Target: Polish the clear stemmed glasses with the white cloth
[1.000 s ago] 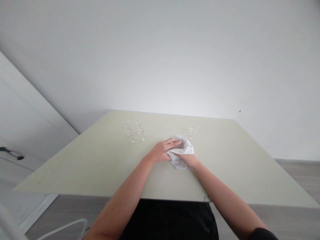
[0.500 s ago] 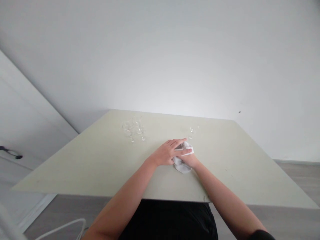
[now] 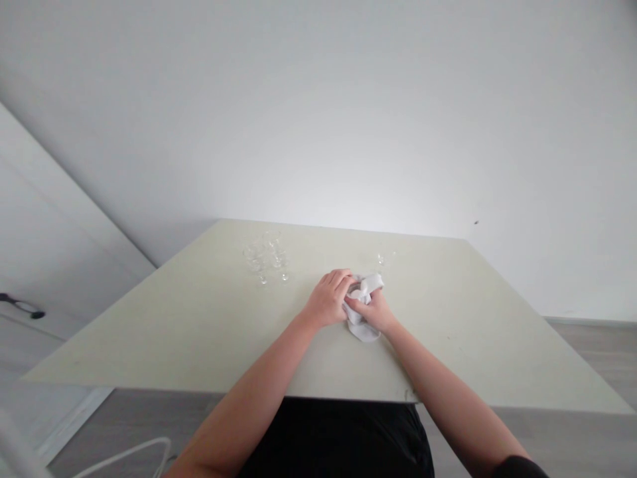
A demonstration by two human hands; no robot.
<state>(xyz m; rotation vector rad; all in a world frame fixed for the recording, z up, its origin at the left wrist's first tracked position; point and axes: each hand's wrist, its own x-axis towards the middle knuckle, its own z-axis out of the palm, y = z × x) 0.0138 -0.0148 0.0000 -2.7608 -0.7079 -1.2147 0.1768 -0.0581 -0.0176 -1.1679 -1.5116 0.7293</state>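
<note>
My left hand (image 3: 326, 299) is curled round a clear glass (image 3: 354, 289), of which only a curved rim shows between my fingers and the cloth. A crumpled white cloth (image 3: 365, 332) wraps round the glass and hangs down below it. From the right, my right hand (image 3: 377, 312) grips the cloth, its thumb pressed inward over the front. Both hands are close together above the middle of the table. Most of the glass is hidden.
Several clear stemmed glasses (image 3: 269, 259) stand in a cluster at the back left of the pale table (image 3: 199, 318). Another clear glass (image 3: 381, 259) stands just beyond my right hand. A white wall rises behind, with a white cabinet (image 3: 30, 232) on the left.
My left hand has drawn back from over my right hand, and its fingers have curled in. My right thumb now shows, and the cloth's upper part has turned outward.
</note>
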